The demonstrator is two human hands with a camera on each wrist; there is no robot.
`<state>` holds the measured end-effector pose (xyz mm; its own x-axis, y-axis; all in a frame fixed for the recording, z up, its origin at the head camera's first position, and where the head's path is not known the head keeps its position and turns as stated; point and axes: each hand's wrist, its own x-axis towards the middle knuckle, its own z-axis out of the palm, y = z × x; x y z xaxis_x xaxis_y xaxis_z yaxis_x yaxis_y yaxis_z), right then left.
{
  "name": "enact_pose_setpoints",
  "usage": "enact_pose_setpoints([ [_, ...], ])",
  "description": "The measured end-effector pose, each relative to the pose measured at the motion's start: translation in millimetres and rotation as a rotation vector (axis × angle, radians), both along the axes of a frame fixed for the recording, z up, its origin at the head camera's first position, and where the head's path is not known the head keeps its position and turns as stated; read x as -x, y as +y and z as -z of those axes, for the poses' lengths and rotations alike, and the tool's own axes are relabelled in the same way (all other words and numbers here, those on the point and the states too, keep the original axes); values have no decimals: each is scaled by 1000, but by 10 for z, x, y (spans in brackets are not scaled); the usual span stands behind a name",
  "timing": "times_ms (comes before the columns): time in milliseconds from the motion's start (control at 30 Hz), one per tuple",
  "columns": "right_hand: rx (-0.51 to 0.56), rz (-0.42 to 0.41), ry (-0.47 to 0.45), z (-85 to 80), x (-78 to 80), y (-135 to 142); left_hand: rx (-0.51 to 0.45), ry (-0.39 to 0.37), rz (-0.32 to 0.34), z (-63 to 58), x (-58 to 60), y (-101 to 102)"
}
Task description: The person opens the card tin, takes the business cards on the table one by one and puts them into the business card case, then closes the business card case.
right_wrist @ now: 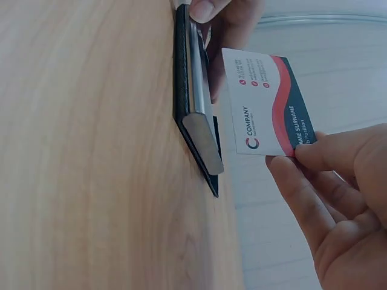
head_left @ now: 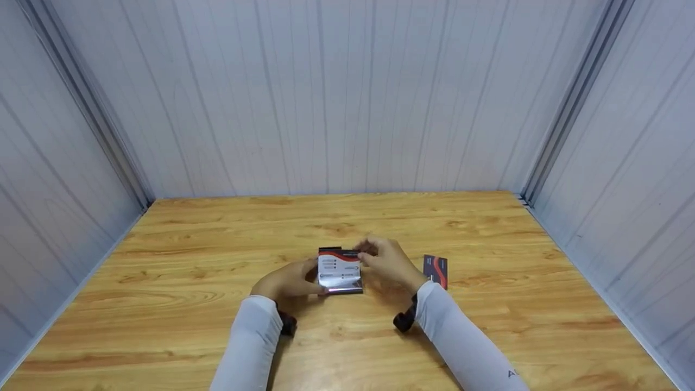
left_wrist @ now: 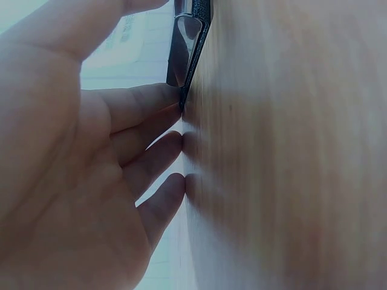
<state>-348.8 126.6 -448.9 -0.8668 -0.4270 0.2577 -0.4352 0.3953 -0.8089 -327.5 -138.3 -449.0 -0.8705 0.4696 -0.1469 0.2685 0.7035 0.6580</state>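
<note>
A business card (right_wrist: 254,99), white with a red curve and a dark end, is pinched at one corner between the thumb and fingers of my right hand (head_left: 388,263). It stands tilted over a card case (head_left: 341,286) with shiny metal and black textured covering. My left hand (head_left: 290,279) holds the case at its left side on the table, thumb (right_wrist: 202,11) on the metal near edge. In the left wrist view, fingertips (left_wrist: 176,142) of that hand rest against the tabletop beside the case. The shiny surface mirrors part of the card.
Another dark card (head_left: 436,267) with a red curve lies on the wooden table (head_left: 217,326), right of the case and partly behind my right wrist. Pale panel walls (head_left: 347,98) enclose the table at the back and both sides.
</note>
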Motion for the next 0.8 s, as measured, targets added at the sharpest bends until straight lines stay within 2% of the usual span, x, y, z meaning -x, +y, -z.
enact_pose_setpoints([
  [200, -15, -30, 33, 28, 5, -25, -6, -2, -5, -13, -14, -3],
  [367, -91, -27, 48, 46, 4, -21, 33, -7, -27, -6, -15, -4],
  [533, -164, -28, 32, 59, 8, -27, 61, -1, -33, -2, -21, 0],
  [800, -163, -34, 1, 55, 6, -36, 64, -5, -33, -3, -10, -5],
])
